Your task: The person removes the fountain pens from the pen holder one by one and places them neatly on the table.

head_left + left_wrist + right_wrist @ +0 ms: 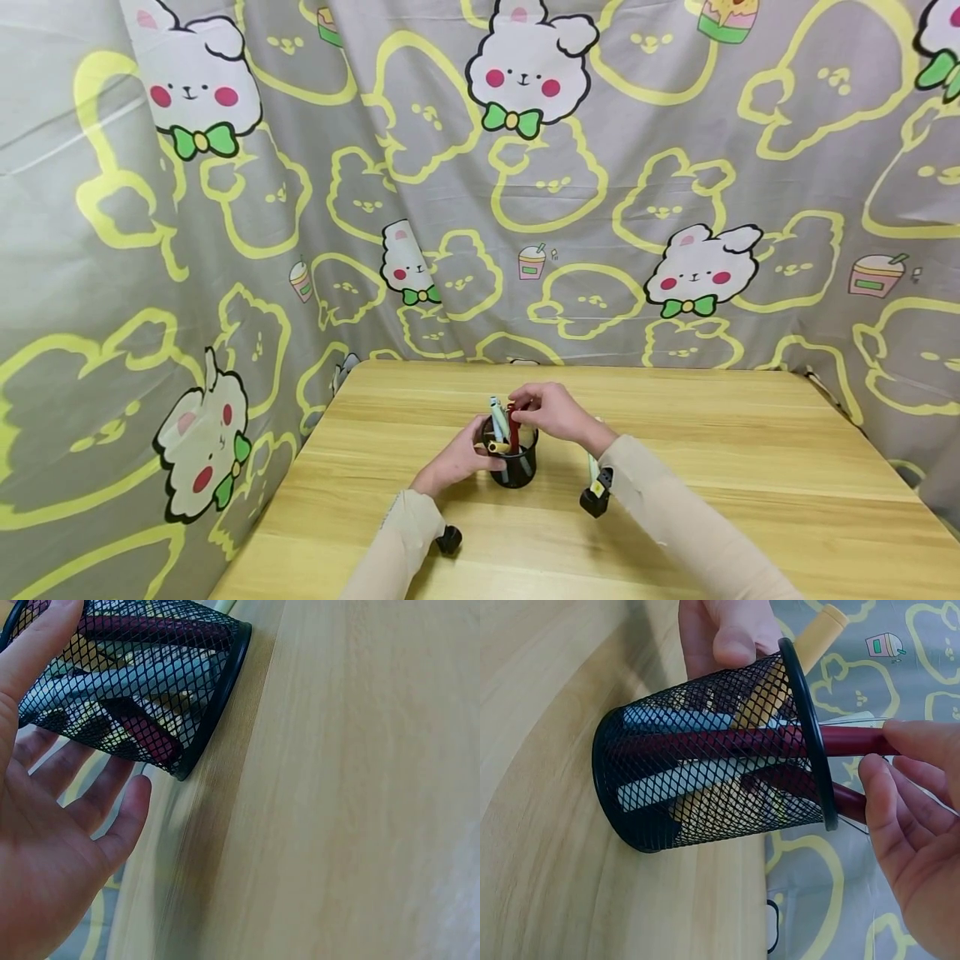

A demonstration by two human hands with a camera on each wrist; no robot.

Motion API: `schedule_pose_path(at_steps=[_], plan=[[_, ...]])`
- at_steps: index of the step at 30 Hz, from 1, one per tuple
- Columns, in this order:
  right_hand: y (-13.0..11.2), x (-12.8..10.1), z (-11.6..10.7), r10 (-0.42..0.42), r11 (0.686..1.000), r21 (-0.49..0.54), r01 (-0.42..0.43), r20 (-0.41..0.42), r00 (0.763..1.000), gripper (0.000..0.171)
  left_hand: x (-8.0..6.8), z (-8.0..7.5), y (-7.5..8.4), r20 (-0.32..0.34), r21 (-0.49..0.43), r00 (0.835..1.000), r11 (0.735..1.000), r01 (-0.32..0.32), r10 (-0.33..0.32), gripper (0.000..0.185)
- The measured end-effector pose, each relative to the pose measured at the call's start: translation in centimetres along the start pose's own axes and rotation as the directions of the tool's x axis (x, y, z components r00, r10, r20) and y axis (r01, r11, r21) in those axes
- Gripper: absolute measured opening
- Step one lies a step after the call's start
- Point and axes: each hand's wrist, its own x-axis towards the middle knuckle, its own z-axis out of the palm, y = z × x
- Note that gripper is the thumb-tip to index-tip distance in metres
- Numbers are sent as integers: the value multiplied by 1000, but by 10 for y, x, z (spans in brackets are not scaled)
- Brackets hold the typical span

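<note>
A black mesh pen holder [514, 473] stands upright on the table, with several pens inside. My left hand [459, 457] holds its left side, thumb and fingers on either side of the mesh; in the left wrist view the fingers of that hand [60, 847] curve loosely by the wall. My right hand [557, 412] pinches the top of a dark red pen [847, 740] between thumb and fingertip, its lower part still inside the holder. Another dark red pen [849, 802], a yellow pen [821, 634] and a light blue pen [497, 415] lean in the holder.
The wooden table [750, 467] reaches back to a grey curtain [585, 317] printed with rabbits. A pale, slim object [593, 460] lies on the table by the right sleeve, partly hidden. Small black cameras [448, 540] sit at both wrists.
</note>
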Motion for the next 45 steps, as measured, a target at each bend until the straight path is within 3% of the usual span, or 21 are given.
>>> schedule_pose_path(at_steps=[9, 19, 35, 45], plan=[[1, -1, 3, 60, 998, 10, -60, 18, 998, 26, 1, 1, -2, -6, 3, 1000, 1000, -8, 8, 73], [3, -1, 7, 49, 995, 82, -53, 53, 997, 24, -1, 1, 2, 2, -10, 1000, 1000, -4, 4, 74], [0, -1, 10, 53, 997, 55, -56, 41, 998, 23, 1, 2, 0, -1, 12, 1000, 1000, -5, 5, 74], [-4, -8, 1, 50, 993, 106, -50, 5, 999, 21, 0, 2, -1, -13, 14, 1000, 1000, -5, 5, 75]])
